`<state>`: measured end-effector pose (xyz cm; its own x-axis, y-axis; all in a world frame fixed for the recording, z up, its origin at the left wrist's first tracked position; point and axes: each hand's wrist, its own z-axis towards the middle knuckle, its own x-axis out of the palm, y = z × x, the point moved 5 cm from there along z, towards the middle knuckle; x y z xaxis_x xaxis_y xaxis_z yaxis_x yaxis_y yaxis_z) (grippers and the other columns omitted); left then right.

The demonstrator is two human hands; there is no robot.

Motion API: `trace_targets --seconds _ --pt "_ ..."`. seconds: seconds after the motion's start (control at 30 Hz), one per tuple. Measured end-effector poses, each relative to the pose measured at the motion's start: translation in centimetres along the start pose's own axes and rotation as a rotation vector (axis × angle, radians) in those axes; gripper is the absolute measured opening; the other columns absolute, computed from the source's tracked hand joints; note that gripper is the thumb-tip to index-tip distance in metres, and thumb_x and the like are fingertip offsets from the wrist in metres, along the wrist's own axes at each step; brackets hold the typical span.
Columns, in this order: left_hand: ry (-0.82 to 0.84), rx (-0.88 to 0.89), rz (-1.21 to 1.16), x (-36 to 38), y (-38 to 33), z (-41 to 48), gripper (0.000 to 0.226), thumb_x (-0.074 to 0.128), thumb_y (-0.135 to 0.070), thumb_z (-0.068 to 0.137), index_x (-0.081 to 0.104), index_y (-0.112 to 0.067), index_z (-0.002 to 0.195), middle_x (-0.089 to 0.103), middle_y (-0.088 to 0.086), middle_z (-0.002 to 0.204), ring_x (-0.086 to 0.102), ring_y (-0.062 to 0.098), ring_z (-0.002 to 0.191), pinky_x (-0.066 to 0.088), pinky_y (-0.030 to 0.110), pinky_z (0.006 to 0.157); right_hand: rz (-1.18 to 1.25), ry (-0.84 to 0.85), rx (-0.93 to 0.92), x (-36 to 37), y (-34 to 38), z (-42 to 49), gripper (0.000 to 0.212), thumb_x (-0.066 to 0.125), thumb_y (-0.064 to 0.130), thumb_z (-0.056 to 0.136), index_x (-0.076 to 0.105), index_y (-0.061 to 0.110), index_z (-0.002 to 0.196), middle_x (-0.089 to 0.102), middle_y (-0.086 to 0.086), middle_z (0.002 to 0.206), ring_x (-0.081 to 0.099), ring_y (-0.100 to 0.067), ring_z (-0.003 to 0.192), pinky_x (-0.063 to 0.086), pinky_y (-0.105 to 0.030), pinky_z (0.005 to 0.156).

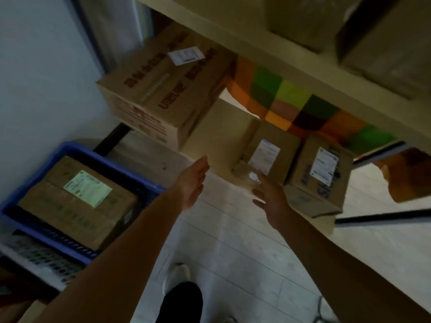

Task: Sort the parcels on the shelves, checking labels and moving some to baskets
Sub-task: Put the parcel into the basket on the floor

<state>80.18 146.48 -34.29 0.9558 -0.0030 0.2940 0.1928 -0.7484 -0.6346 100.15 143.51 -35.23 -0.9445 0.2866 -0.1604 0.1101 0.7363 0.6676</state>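
Currently, the small brown cardboard parcel (265, 157) sits on the cream lower shelf board (214, 141), between two larger boxes. It carries a white printed label on its upper face, and a patch of glossy clear tape shows at its near corner. The print on the label is too blurred to read.

Both hands are extended towards this parcel:

- The left hand (192, 183) is open, fingers straight and together, palm turned towards the parcel. It holds nothing and stands apart from the parcel, on its left side.
- The right hand (271, 198) is open, fingers (264, 185) spread and slightly bent, holding nothing. The fingertips lie at the taped near corner — whether they touch it cannot be told because of motion blur.

Adjacent items:

- A brown cardboard box with blue print and a white label (319, 180) stands just to the right of the parcel, on the same shelf.
- A large brown carton with red lettering (163, 96) stands to the left, further back.
- A blue perforated plastic basket (77, 146) stands at the left, beside the shelf, and holds a brown cardboard parcel with a pale green-tinted label (70, 206).
- A checked cloth of orange, green and dark squares (291, 106) hangs behind the shelf.
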Motion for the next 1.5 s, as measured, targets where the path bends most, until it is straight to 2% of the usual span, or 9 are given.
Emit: trace_targets --seconds 0.17,0.33,0.47,0.63,0.9,1.07,1.2,1.4,1.5 --pt "-0.063 0.128 0.198 4.7 2.5 8.0 0.051 0.050 -0.033 0.102 0.039 -0.016 0.149 0.037 0.002 0.155 0.033 0.022 0.143 0.025 0.037 0.114 -0.457 -0.169 -0.303 -4.6 -3.1 7.7 0.062 0.071 0.030 0.092 0.045 0.015 0.146 0.050 -0.004 0.133 0.052 -0.022 0.119 0.049 -0.036 0.095" --pt "-0.001 0.307 0.365 8.0 4.4 15.4 0.041 0.051 -0.022 0.102 0.046 -0.010 0.142 0.051 0.000 0.126 0.052 0.019 0.113 0.038 0.028 0.096 -0.859 -0.163 -0.436 -4.8 -5.0 12.3 0.077 0.058 0.035 0.098 0.012 0.020 0.159 -0.001 -0.008 0.167 0.020 -0.028 0.151 0.030 -0.037 0.115" --pt "0.019 0.416 0.342 9.6 5.5 19.6 0.036 0.057 -0.015 0.099 0.052 0.011 0.124 0.065 0.003 0.097 0.066 0.017 0.086 0.055 0.023 0.064 -0.857 -0.340 -0.705 -5.7 -5.9 12.5 0.055 0.059 0.026 0.098 0.041 0.017 0.149 0.038 -0.005 0.155 0.049 -0.027 0.130 0.044 -0.037 0.100" --pt "-0.162 0.447 0.554 9.1 5.1 22.6 0.036 0.062 -0.018 0.095 0.058 -0.001 0.126 0.065 0.010 0.116 0.064 0.029 0.104 0.054 0.041 0.091 -0.862 -0.525 -0.926 -5.9 -5.3 12.9 0.043 0.045 0.034 0.089 0.069 0.014 0.120 0.069 -0.008 0.112 0.052 -0.034 0.104 0.046 -0.043 0.084" --pt "-0.359 0.313 0.429 3.9 6.3 17.6 0.009 0.065 -0.012 0.093 0.064 -0.016 0.086 0.065 0.004 0.087 0.067 0.033 0.099 0.056 0.046 0.091 -0.439 -0.310 -0.747 -4.8 -6.1 10.1 0.065 0.073 0.011 0.086 0.045 0.011 0.144 0.043 -0.011 0.137 0.051 -0.025 0.121 0.050 -0.041 0.102" --pt "-0.320 0.215 0.309 2.7 4.6 9.7 0.019 0.059 -0.007 0.097 0.065 0.001 0.113 0.066 0.013 0.095 0.064 0.027 0.093 0.056 0.039 0.086 -0.093 -0.091 -0.525 -3.4 -4.5 4.7 0.070 0.088 0.011 0.069 0.044 0.039 0.116 0.053 0.023 0.108 0.054 0.019 0.086 0.046 0.000 0.068" --pt "-0.310 0.301 0.428 3.0 0.2 -0.7 0.007 0.064 -0.018 0.095 0.066 -0.015 0.089 0.069 0.007 0.095 0.063 0.015 0.082 0.053 0.030 0.074 0.015 0.021 -0.381 -3.5 -1.6 -2.6 0.069 0.088 0.003 0.068 0.049 0.032 0.118 0.061 0.012 0.109 0.059 0.005 0.094 0.049 -0.013 0.077" --pt "-0.156 0.410 0.524 1.7 -0.6 -14.2 0.052 0.077 -0.002 0.079 0.053 -0.012 0.125 0.067 0.003 0.116 0.068 0.011 0.104 0.057 0.022 0.077 0.163 0.083 -0.249 -4.2 0.5 -13.4 0.067 0.090 0.023 0.068 0.058 0.028 0.127 0.065 0.001 0.128 0.060 -0.021 0.117 0.051 -0.042 0.098" --pt "-0.245 0.425 0.607 0.6 -0.5 -19.3 0.055 0.083 -0.021 0.074 0.057 -0.016 0.122 0.070 0.000 0.110 0.069 0.011 0.102 0.058 0.031 0.080 0.102 0.116 -0.226 -3.1 1.1 -17.8 0.046 0.081 0.025 0.080 0.056 0.033 0.117 0.062 0.012 0.116 0.058 -0.011 0.107 0.047 -0.035 0.097"
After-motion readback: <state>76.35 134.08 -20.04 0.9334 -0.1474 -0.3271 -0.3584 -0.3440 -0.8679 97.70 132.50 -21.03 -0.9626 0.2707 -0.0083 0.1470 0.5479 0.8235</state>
